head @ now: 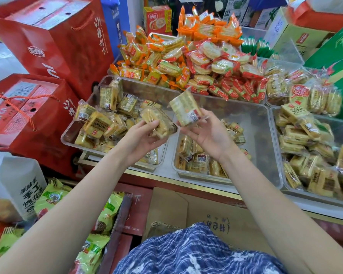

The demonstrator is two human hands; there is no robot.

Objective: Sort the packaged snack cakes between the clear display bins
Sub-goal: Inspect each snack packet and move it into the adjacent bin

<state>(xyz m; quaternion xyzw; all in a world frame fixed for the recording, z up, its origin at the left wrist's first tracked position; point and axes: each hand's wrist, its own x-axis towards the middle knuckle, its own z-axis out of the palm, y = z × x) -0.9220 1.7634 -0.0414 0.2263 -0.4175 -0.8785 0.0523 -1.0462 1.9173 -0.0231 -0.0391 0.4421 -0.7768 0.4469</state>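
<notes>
Two wrapped snack cakes are held above the middle clear bin. Left hand curls around one cake; right hand pinches the other cake at its fingertips.

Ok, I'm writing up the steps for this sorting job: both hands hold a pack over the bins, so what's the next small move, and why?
Probably lower the left hand and drop its snack cake into the left bin. That pack already hangs above that bin's near-right corner, over similar yellow packs, while the right hand pinches its pack upright, barcode side towards the camera.
</notes>
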